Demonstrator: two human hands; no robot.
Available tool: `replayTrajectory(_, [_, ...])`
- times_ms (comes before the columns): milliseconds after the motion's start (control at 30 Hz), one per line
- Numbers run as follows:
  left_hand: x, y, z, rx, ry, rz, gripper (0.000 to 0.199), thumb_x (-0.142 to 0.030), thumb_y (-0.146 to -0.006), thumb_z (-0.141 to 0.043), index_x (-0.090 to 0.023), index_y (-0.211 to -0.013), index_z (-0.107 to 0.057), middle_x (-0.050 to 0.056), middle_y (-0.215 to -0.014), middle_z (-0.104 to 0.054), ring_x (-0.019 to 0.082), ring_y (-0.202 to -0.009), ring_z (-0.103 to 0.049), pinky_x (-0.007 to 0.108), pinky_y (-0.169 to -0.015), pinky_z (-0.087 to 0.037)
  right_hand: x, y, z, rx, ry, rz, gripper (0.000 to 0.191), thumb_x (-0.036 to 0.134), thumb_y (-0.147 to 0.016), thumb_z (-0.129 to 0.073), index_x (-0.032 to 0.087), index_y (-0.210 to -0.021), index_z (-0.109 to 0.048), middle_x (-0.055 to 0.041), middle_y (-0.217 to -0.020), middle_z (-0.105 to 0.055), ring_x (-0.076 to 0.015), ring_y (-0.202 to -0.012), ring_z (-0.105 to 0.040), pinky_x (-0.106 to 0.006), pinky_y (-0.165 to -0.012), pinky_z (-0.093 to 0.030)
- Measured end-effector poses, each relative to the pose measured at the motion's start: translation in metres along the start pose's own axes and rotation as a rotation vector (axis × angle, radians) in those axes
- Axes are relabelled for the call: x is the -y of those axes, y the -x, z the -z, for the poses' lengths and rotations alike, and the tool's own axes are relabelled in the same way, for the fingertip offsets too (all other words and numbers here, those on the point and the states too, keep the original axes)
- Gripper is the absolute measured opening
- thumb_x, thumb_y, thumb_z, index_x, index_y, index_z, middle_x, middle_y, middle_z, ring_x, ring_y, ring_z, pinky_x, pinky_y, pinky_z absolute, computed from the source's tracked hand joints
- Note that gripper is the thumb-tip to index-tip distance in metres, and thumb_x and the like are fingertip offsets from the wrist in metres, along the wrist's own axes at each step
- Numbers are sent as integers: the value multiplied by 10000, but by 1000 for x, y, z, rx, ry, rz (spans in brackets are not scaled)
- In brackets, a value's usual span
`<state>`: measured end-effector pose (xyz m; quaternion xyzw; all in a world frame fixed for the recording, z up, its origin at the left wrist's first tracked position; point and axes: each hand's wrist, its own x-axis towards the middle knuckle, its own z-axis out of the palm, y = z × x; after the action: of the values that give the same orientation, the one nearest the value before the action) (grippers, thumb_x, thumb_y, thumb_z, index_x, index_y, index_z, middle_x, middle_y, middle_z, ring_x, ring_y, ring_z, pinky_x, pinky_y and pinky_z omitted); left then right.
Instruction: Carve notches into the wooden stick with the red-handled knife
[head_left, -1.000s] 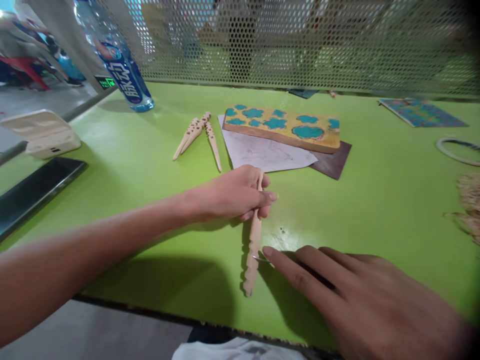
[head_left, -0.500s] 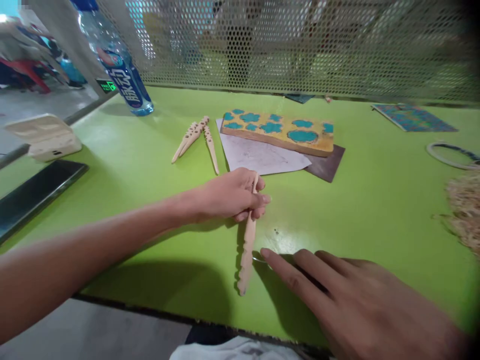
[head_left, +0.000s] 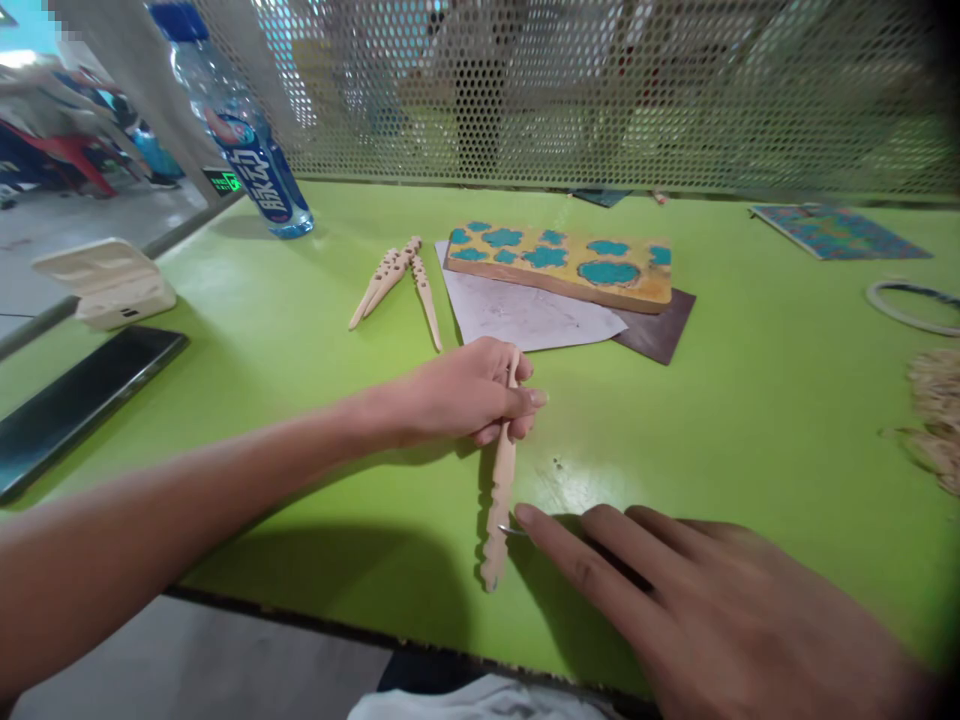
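Pale wood: our left hand (head_left: 472, 390) pinches a stick (head_left: 503, 470) over the table (head_left: 675, 430); our right hand (head_left: 697, 590), its grip mostly hidden, holds a blade (head_left: 513, 530) at it. Notches are already shaped; we see no holes, unlike the pieces (head_left: 427, 305) beyond, so it looks part-done.

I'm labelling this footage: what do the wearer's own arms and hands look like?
The left hand and left forearm are bare: no glove, sleeve, watch or ring shows. The right hand is ungloved too, without visible rings. Crumpled white fabric, probably clothing, shows at the bottom edge.
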<state>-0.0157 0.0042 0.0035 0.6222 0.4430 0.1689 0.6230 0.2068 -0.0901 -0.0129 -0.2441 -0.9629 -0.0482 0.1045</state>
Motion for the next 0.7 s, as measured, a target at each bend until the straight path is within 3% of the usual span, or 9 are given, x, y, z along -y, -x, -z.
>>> replayTrajectory(367, [4, -2, 1, -3, -53, -19, 165, -239, -954, -556, -195, -835, -450, 13, -640, -637, 60, -398, -410, 202, -404, -316, 1, 4, 2, -12, 15, -17, 702, 1, -711, -396, 167, -1387, -491, -15, -829, -711, -212, -585, -648, -364, -445, -366])
replayTrajectory(700, [-3, 0, -1, 6, 10, 14, 172, -113, -939, -535, -197, -850, -414, -25, -609, -609, 44, -394, -407, 180, -415, -315, 7, 0, 5, 1, 93, -13, 699, 46, -738, -449, 114, -1433, -467, -22, -831, -704, -219, -554, -642, -369, -417, -378])
